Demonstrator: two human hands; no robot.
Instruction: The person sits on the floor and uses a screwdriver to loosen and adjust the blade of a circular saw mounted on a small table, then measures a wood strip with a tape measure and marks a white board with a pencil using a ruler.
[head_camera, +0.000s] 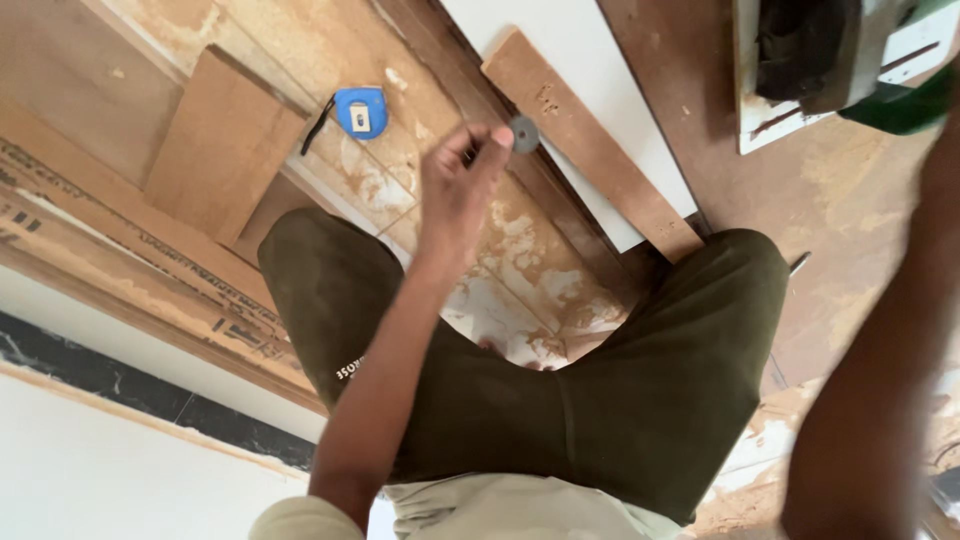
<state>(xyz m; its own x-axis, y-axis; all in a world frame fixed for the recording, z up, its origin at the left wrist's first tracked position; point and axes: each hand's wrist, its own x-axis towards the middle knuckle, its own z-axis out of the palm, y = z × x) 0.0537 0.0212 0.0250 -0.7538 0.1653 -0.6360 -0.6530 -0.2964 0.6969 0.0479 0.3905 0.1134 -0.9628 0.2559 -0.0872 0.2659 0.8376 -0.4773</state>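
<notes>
Here the left hand (455, 190) is pinching a small grey disc (523, 134) just right of the blue tape measure (360, 111); the right hand's grip is out of view.

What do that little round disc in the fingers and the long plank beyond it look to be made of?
The disc, pinched in the left hand, looks like metal: dull grey, thin, flat, with a small centre hole, though blur leaves it open. The plank seems to be raw wood or board: matte brown, unfinished, with a chipped patch and dust.

A dusty floor (840, 190) is carrying wooden boards (222, 145), a blue tape measure (360, 110), and possibly a saw (830, 60).
</notes>
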